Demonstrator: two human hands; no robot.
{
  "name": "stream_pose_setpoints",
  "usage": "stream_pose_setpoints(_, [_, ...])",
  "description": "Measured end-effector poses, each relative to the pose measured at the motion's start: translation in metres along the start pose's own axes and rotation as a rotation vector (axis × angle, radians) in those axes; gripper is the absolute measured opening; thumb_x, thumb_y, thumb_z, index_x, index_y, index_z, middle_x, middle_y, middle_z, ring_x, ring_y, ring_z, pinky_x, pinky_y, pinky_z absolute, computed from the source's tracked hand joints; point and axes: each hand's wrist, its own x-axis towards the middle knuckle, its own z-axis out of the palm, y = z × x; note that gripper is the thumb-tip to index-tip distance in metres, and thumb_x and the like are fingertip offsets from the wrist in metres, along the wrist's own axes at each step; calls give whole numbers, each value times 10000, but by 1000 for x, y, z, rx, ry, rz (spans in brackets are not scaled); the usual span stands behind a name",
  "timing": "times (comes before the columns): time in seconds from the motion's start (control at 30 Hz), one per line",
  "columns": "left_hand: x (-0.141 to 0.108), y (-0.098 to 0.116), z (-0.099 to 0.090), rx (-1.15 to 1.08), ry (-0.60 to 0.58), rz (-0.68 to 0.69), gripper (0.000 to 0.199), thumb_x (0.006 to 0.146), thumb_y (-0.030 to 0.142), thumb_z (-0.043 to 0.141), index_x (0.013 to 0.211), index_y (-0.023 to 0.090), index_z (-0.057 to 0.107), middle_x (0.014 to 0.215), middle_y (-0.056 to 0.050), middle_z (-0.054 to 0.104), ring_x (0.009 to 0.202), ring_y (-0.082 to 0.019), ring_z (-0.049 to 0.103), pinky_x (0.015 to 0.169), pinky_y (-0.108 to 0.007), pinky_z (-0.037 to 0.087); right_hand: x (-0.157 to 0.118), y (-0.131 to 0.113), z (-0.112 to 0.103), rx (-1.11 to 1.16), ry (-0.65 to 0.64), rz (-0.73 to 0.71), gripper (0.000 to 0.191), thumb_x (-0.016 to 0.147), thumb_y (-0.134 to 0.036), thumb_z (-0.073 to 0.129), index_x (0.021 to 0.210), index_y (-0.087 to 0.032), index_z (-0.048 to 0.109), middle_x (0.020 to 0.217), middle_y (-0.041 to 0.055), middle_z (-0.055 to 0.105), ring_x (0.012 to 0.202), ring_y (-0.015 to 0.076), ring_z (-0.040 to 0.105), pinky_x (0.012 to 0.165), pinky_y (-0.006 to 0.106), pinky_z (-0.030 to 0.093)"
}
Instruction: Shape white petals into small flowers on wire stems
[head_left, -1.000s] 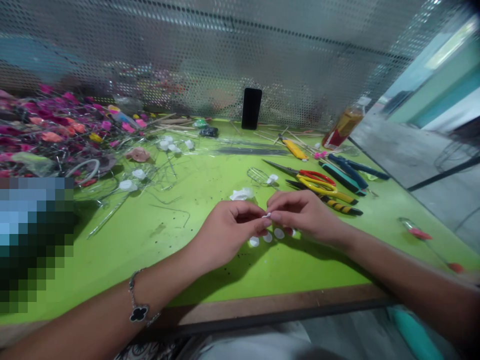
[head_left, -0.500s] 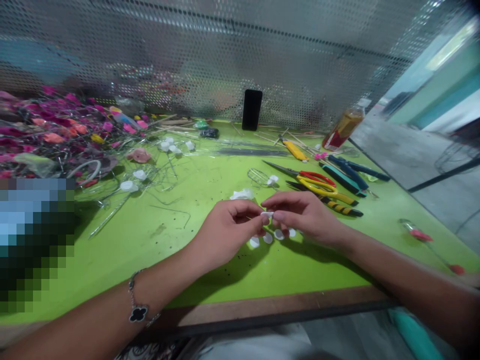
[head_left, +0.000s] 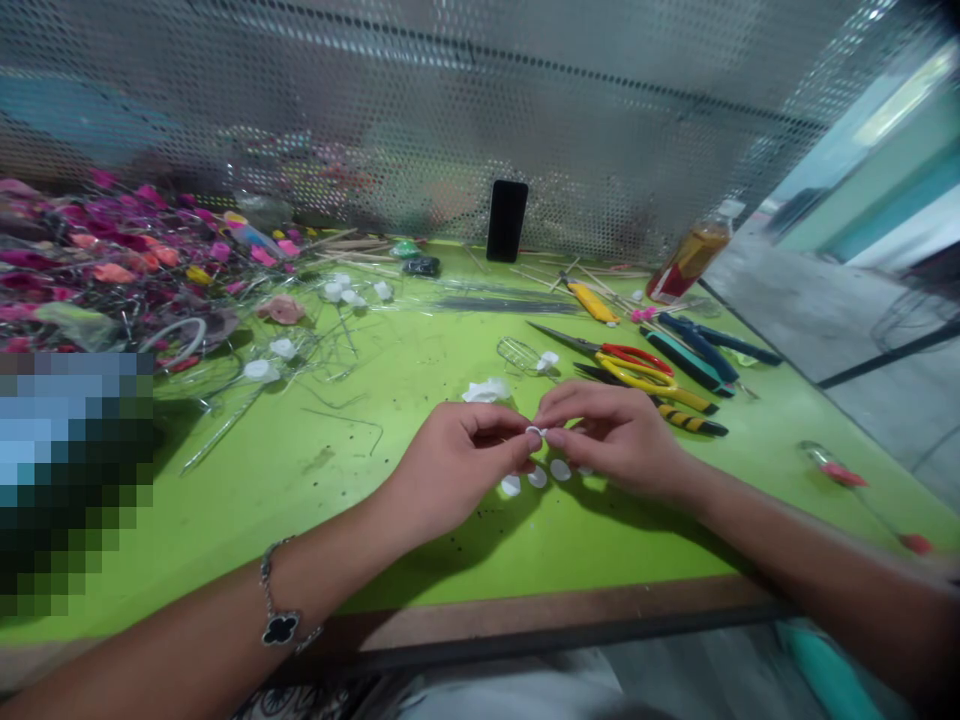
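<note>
Between the fingertips of both hands is a small white piece of what looks like clay (head_left: 535, 431), bent into a curve. My left hand (head_left: 459, 462) pinches its left side, and my right hand (head_left: 611, 430) pinches the right side. Several flat white discs (head_left: 559, 470) lie on the green table just below the fingers, partly covered by them. A larger white lump (head_left: 486, 390) rests behind my left hand. Beyond the hands lies a wire frame (head_left: 517, 354) with a white piece (head_left: 548, 361) at its end.
To the right lie red-handled scissors (head_left: 637, 358), yellow-handled scissors (head_left: 660, 383), pliers (head_left: 697, 360) and a yellow cutter (head_left: 592, 300). A phone (head_left: 508, 221) stands against the mesh, a bottle (head_left: 694, 255) at the back right. Pink flower pieces (head_left: 112, 240) and wires heap up left.
The white piece between my fingertips looks more curved than before, and my right fingers have shifted slightly around it. Both hands stay in nearly the same place.
</note>
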Motion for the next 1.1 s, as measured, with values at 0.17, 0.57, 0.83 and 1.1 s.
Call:
stream_pose_setpoints(0.17, [-1, -2, 1, -16, -30, 25, 130, 867, 209, 872, 980, 144, 870, 826, -61, 838, 771, -188, 768, 757, -296, 591, -1, 0, -1, -170, 33, -106, 58, 946, -249, 827, 986, -251, 869, 977, 81, 805, 879, 201, 756, 572, 239, 563])
stream_pose_setpoints(0.57, [-1, 2, 3, -15, -15, 8, 181, 915, 119, 739, 1019, 160, 882, 861, -60, 856, 811, -196, 799, 808, -311, 613, -1, -1, 1, -252, 80, -114, 86, 960, -316, 820, 986, -238, 846, 977, 83, 806, 859, 204, 756, 574, 252, 584])
stream_pose_setpoints(0.83, [-2, -3, 1, -65, -81, 16, 259, 919, 155, 764, 1154, 166, 873, 991, -91, 869, 871, -200, 785, 873, -344, 605, -2, 3, -4, -251, 78, -181, 110, 933, -266, 852, 1039, -248, 829, 1010, 69, 790, 775, 177, 741, 593, 281, 627])
stream_pose_setpoints(1.1, [-3, -1, -1, -137, -187, -27, 394, 905, 228, 840, 1299, 225, 830, 1045, -89, 846, 920, -210, 747, 838, -346, 556, -2, 2, -5, -271, 123, -225, 163, 921, -232, 859, 1082, -254, 849, 1043, 73, 788, 776, 169, 739, 600, 277, 640])
